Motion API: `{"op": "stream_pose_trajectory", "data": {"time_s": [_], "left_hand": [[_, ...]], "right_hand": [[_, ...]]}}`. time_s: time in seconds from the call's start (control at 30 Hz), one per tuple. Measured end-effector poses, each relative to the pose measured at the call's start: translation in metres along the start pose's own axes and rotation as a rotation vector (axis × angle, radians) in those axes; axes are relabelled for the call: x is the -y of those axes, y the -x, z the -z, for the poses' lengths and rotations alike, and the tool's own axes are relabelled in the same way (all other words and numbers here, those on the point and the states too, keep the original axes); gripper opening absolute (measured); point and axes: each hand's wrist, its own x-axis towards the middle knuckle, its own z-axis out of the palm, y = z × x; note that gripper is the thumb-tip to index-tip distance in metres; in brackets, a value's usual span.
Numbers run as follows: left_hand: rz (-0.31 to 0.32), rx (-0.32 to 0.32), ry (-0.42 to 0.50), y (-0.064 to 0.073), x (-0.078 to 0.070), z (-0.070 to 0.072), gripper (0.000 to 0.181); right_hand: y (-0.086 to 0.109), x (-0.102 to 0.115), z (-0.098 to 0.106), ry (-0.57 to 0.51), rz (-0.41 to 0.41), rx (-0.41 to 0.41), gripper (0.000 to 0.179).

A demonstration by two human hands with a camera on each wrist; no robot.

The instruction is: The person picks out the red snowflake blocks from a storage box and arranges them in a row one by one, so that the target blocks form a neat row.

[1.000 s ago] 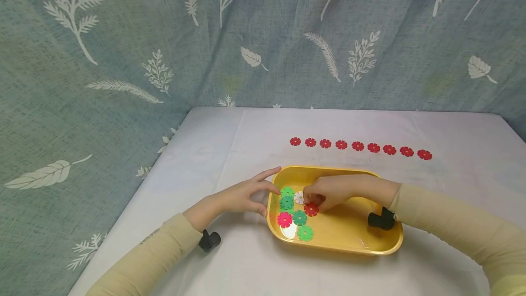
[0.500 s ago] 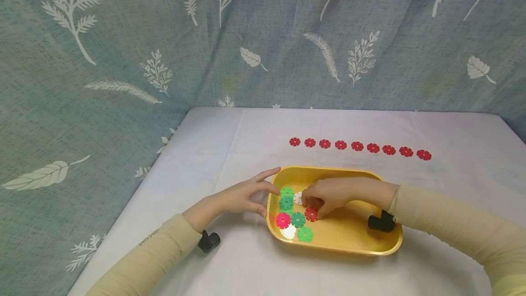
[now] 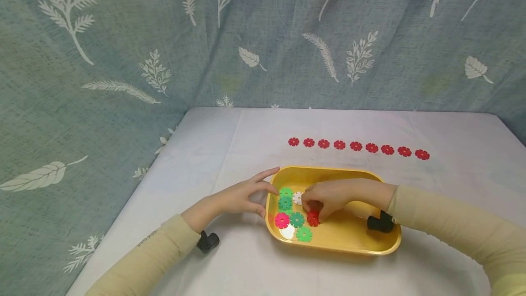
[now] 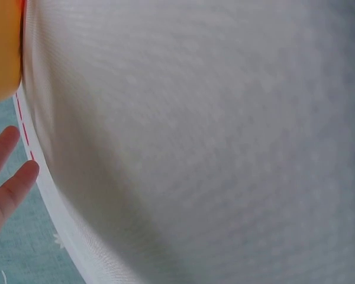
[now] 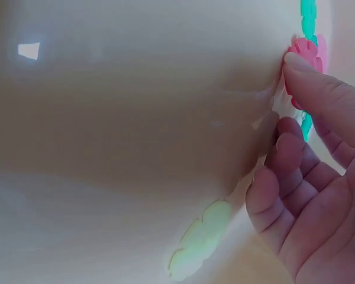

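Note:
In the head view, my right hand (image 3: 328, 195) reaches into a yellow plastic tray (image 3: 353, 252) with its fingers bent. Its thumb presses a red notched, flower-shaped disc (image 3: 313, 218), which looks tilted; the right wrist view shows the thumb (image 5: 299, 62) on this disc's edge, with the index fingertip hidden. My left hand (image 3: 242, 196) is spread at the tray's left end, fingertips right at the rim. Around the right hand lie a white disc (image 3: 297, 198), a pink disc (image 3: 281, 220) and several green discs (image 3: 304, 234).
Beyond the tray, several red discs (image 3: 355, 146) lie in a spaced row on the white-covered table (image 3: 230, 259). A blue-green curtain with leaf prints (image 3: 279, 35) hangs behind and at the left. Black wrist cameras (image 3: 208, 242) sit at both cuffs.
The red disc under my right fingers has slid slightly toward the near side of the tray and tipped up. My right hand has shifted a little with it. The left hand stays at the rim.

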Motion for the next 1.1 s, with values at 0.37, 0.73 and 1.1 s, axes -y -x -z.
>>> {"op": "stream_pose_trajectory", "data": {"time_s": [0.37,0.73,1.1], "left_hand": [[0.010,-0.004,0.011,0.001,-0.001,0.000,0.059],[0.008,-0.003,0.010,0.000,0.000,0.000,0.053],[0.004,-0.006,0.013,0.001,0.000,0.000,0.054]], "right_hand": [[-0.001,0.001,-0.001,-0.131,0.050,-0.001,0.015],[0.006,0.003,0.007,-0.258,0.051,-0.107,0.012],[0.031,0.008,0.035,-0.501,-0.098,-0.296,0.011]]}}
